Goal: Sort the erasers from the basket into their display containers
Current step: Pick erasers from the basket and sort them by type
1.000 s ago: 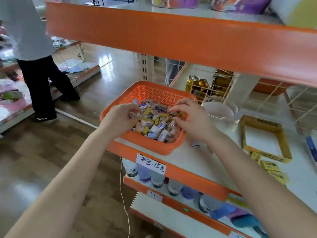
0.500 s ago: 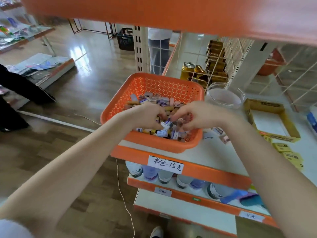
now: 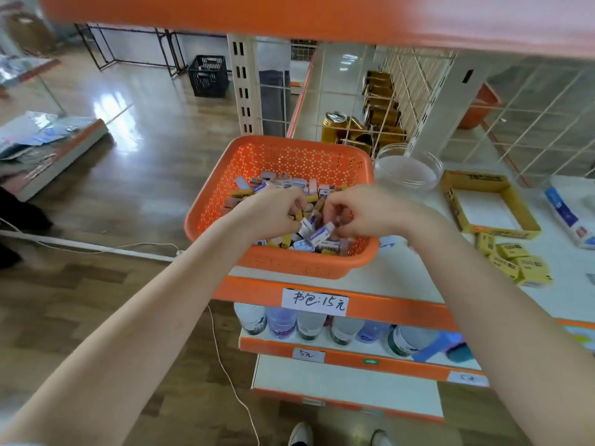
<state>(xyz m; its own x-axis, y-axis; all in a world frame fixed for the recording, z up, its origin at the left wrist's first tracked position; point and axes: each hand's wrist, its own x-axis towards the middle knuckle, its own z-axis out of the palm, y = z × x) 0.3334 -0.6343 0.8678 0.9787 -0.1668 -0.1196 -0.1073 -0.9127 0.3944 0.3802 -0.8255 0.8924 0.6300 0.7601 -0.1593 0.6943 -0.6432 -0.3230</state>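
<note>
Head-camera view down at a shop shelf. An orange basket [image 3: 206, 217] sits at the shelf's front edge, heaped with small wrapped erasers [image 3: 280, 185]. Both hands reach into it. The right hand [image 3: 363, 210] pinches a white-and-blue eraser [image 3: 318, 233] just above the pile. The left hand [image 3: 273, 214] curls down among the erasers; whether it grips one cannot be told.

Right of the basket, a clear round tub [image 3: 409, 170] and a yellow cardboard tray [image 3: 489, 204] look empty, with a few yellow boxes [image 3: 515, 262] loose beside the tray. Sorting seems barely begun.

A handwritten shelf label [image 3: 314, 302] reads "书包:15元"; a lower label [image 3: 307, 355] reads "5元". Eraser print is too blurred to read.
</note>
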